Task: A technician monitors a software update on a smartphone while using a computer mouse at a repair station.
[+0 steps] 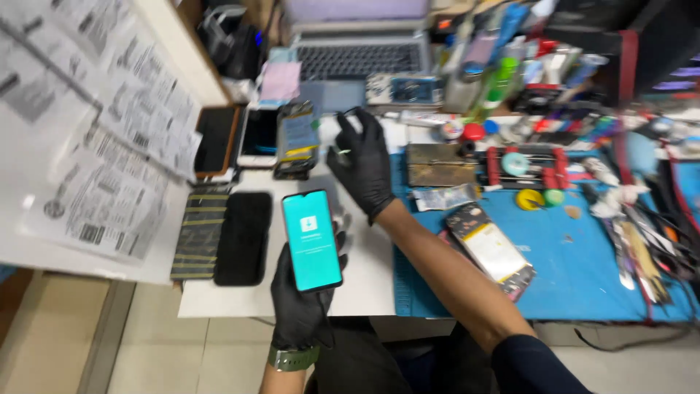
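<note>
While gripped upright in left hand [300,295], fingers wrapped closed around lower body: lit teal-screened phone [312,239], above white table [364,277] front edge. Right hand [362,162], black-gloved, fingers half-curled, holding nothing clearly visible, over table near stacked phones [295,138]. Blue mat [583,270] alongside.

A lit teal phone screen [311,239] sits centre; white barcoded label sheets [87,131] lie left.

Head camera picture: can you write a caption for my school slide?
Gloved left hand holds a smartphone with a lit teal screen; gloved right hand reaches across a cluttered repair bench.
</note>
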